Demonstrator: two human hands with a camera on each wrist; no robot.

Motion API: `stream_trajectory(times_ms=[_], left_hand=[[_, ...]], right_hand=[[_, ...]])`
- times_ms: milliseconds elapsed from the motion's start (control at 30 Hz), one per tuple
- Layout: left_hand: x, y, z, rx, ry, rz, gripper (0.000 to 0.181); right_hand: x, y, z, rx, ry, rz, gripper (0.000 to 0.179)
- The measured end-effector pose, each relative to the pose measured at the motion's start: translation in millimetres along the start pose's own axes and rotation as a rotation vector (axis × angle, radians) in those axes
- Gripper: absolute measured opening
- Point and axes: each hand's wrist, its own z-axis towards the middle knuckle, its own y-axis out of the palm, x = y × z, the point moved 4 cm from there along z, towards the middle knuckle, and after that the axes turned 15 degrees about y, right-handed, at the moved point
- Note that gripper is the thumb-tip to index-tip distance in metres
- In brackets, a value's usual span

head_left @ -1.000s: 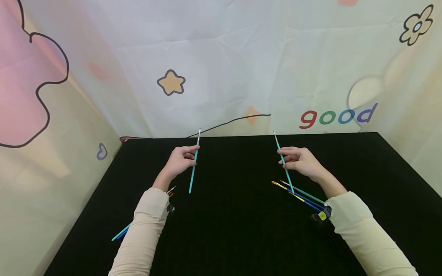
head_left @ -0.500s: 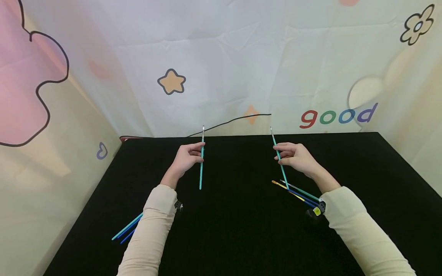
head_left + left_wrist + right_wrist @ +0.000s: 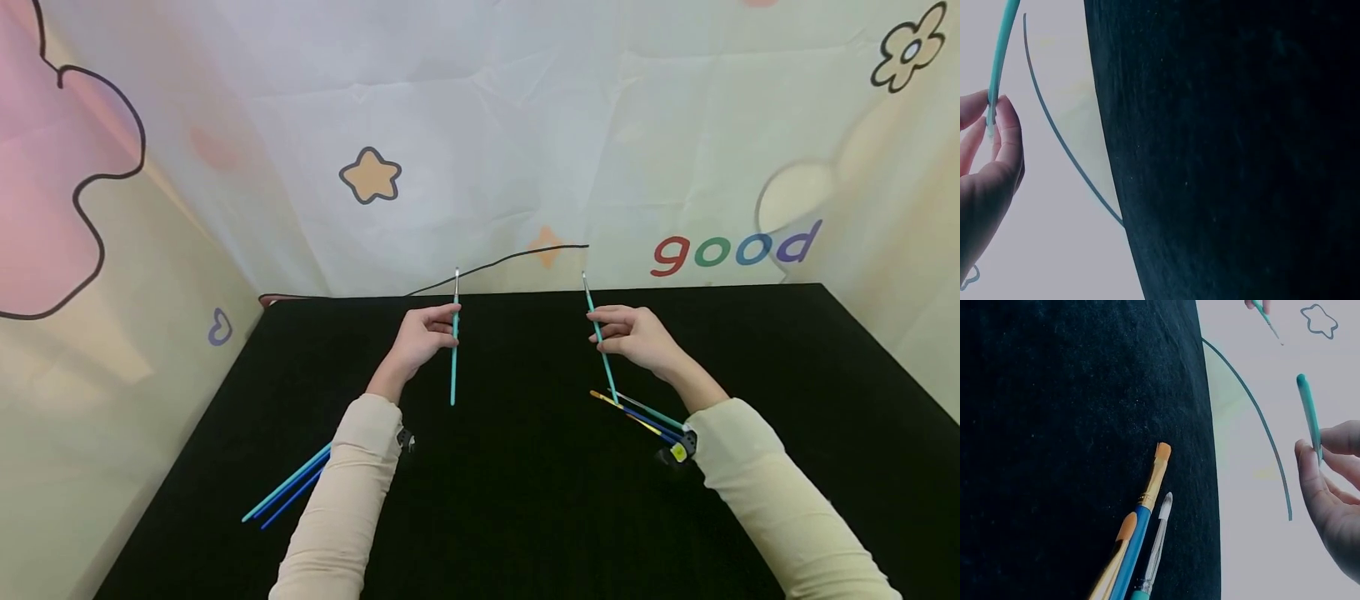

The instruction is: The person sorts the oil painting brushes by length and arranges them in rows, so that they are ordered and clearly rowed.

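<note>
Two turquoise paintbrushes are held up above the black table, bristle ends pointing away from me. My left hand (image 3: 422, 340) pinches the left paintbrush (image 3: 453, 367) between thumb and fingers, and its handle runs up through the left wrist view. The right paintbrush (image 3: 606, 367) is pinched the same way by my right hand (image 3: 637, 340) and leans slightly left. A gap separates the two brushes. Below the right hand lie several more brushes: a flat-tipped blue brush (image 3: 1138, 537), an orange-tipped brush (image 3: 1119, 550) and a white-tipped turquoise brush (image 3: 1159, 540).
Turquoise and blue brush handles (image 3: 288, 492) lie at the left, partly hidden under the left sleeve (image 3: 341, 492). The black tabletop (image 3: 510, 500) ends at a pale printed backdrop (image 3: 480, 150) that rises at the back and sides.
My left hand has moved right and a little away from me with its paintbrush, turning it more upright. My right hand has shifted slightly left with its own. More of the left-side handles shows.
</note>
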Motion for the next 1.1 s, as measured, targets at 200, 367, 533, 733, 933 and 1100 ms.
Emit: stream_trajectory(times_ms=[200,367,533,733,933,1100], left_hand=[[0.1,2.9,3.6,0.006,-0.015,-0.036,0.050],[-4.0,7.0,7.5,0.000,-0.030,-0.055,0.051],[-11.0,11.0,11.9,-0.020,-0.051,-0.047,0.051],[-12.6,14.6,16.3,-0.026,-0.047,-0.042,0.052],[-14.3,20.2,22.0,-0.042,-0.035,-0.035,0.051],[-16.9,24.4,25.0,-0.041,-0.058,-0.020,0.050]], right_hand=[[-2,1,2.8,0.008,-0.001,-0.003,0.045],[-4,1,3.8,0.011,-0.002,-0.008,0.044],[-5,3,4.3,0.013,-0.026,-0.012,0.043],[-4,5,7.2,0.013,-0.032,-0.010,0.043],[-1,8,10.4,0.010,-0.009,-0.005,0.044],[-2,9,11.7,0.005,-0.011,0.004,0.044]])
